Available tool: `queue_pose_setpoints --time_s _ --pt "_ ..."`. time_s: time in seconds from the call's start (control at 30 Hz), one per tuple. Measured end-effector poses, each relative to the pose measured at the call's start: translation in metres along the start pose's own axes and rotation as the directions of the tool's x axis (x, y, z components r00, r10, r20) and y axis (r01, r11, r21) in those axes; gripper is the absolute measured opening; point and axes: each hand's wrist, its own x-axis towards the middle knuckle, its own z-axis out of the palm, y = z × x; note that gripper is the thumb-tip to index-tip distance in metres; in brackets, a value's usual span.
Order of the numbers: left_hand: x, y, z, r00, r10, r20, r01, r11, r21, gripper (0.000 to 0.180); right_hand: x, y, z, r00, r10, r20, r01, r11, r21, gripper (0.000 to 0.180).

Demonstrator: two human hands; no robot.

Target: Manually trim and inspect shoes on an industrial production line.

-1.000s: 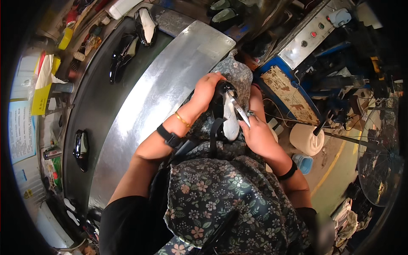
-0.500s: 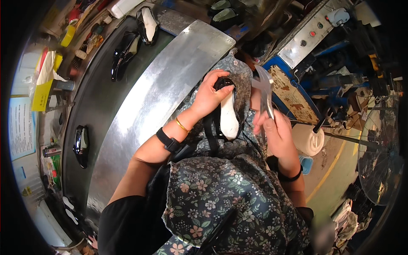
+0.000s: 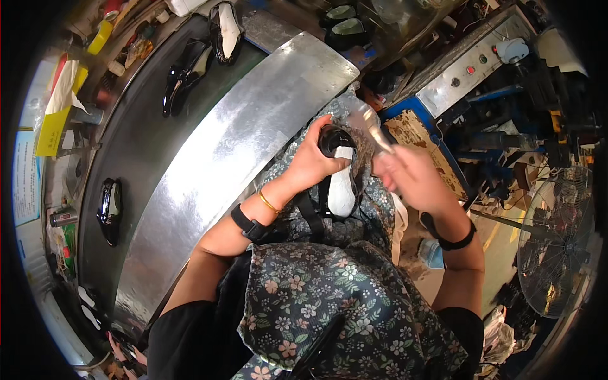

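Observation:
My left hand (image 3: 311, 158) is wrapped round the heel end of a black shoe (image 3: 335, 136) with a white sole-shaped surface (image 3: 342, 190) facing up. The shoe rests on my floral-patterned apron over my lap, its white end pointing toward me. Just right of the shoe, my right hand (image 3: 408, 177) grips the handle of a hammer (image 3: 378, 134). The hammer's head is smeared by motion and sits near the shoe's far end, apart from it as far as I can see.
A shiny metal ledge (image 3: 209, 145) runs along a dark conveyor belt (image 3: 142, 152) on my left. Glossy black shoes (image 3: 110, 212) lie on the belt. At the right stand a blue-framed machine with a button panel (image 3: 476, 63) and a caged fan (image 3: 557, 247). Other hands (image 3: 126, 351) show at lower left.
My right hand and the hammer have swung, the head shifting left toward the shoe. My left hand's thumb has moved down onto the white surface, and more of the black heel end shows.

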Motion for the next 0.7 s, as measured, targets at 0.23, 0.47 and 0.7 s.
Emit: queue_pose_setpoints --time_s 0.23,0.47,0.7 --pt "-0.004 0.006 -0.001 0.997 0.010 0.078 -0.012 1.000 0.024 0.088 0.054 -0.034 -0.033 0.853 0.349 0.388 -0.316 0.937 -0.149 0.052" --pt "-0.013 0.004 0.000 0.995 0.060 0.080 -0.067 0.994 0.090 0.084 0.064 -0.035 -0.039 0.773 0.341 0.535 -0.245 0.938 -0.244 0.058" --pt "-0.017 -0.001 -0.004 0.997 0.049 0.063 -0.044 0.996 -0.072 0.074 0.068 -0.053 -0.042 0.816 0.278 0.507 -0.213 0.960 -0.184 0.059"
